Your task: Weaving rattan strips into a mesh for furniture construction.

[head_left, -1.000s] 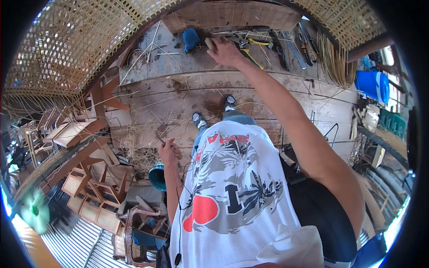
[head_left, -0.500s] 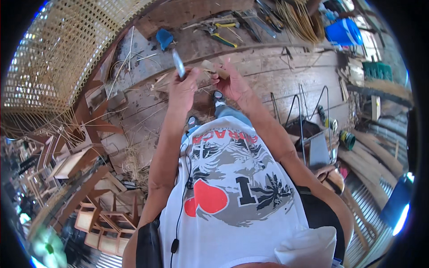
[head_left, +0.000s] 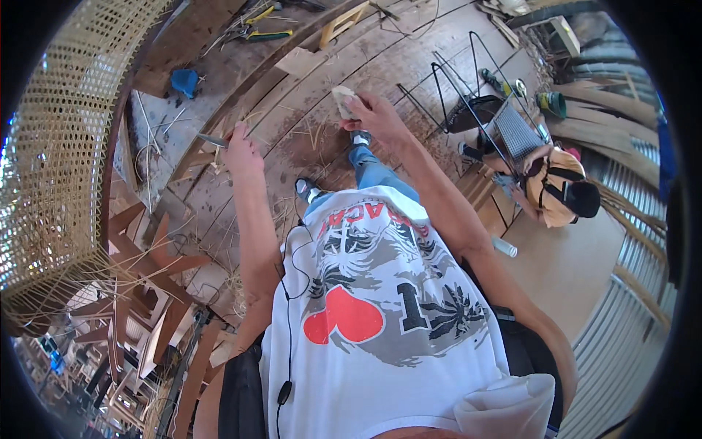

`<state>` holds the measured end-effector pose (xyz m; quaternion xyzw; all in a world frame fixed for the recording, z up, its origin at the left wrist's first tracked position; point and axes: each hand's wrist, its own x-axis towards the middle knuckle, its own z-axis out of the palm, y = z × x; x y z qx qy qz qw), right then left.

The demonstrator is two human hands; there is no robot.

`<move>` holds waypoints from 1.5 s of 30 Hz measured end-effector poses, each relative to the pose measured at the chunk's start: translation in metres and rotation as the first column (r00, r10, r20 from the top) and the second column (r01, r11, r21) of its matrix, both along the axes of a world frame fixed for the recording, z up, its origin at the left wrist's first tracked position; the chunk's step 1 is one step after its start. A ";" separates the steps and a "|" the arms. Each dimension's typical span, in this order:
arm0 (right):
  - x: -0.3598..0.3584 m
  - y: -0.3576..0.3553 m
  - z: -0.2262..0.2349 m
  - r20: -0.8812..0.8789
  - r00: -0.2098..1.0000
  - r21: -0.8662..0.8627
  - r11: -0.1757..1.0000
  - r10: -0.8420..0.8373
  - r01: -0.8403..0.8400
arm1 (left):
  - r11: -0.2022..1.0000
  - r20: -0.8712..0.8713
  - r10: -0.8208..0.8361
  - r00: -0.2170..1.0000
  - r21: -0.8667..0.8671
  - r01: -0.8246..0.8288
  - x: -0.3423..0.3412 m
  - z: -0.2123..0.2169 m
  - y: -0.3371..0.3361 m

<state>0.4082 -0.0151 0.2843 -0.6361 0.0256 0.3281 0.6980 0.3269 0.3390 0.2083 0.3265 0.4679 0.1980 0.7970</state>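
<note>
Both hands are raised over the plank floor point(head_left: 409, 66): the right hand point(head_left: 376, 117) is wrapped around a pale block point(head_left: 342, 99), and the left hand point(head_left: 241, 150) grips a small knife point(head_left: 212, 139). Keeping the blade aimed away from the other hand seems wise.

Rattan workshop: woven panel point(head_left: 51, 168), chair frames point(head_left: 139, 307)

One head-worn fisheye — looking steeply down, close over the torso.
</note>
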 end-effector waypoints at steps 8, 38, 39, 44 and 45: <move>0.014 -0.008 -0.037 -0.085 0.988 0.158 0.981 0.130 -0.116 | 0.863 0.206 -0.505 0.838 0.133 0.487 0.003 0.078 -0.151; 0.060 0.032 -0.028 -0.498 0.843 0.268 0.961 0.205 -0.075 | 0.443 -0.794 -0.261 0.549 0.407 0.799 -0.258 -0.059 -0.079; 0.074 0.018 -0.021 -0.457 0.865 0.239 0.965 0.208 -0.106 | 0.480 -0.817 -0.258 0.516 0.355 0.802 -0.309 -0.077 -0.058; 0.100 -0.017 -0.012 -0.390 0.905 0.236 0.968 0.169 -0.079 | 0.429 -0.808 -0.185 0.560 0.446 0.786 -0.487 -0.102 0.031; 0.082 0.001 -0.008 -0.355 0.924 0.131 0.986 0.145 -0.104 | 0.348 -0.948 -0.149 0.282 0.217 0.912 -0.505 -0.109 0.042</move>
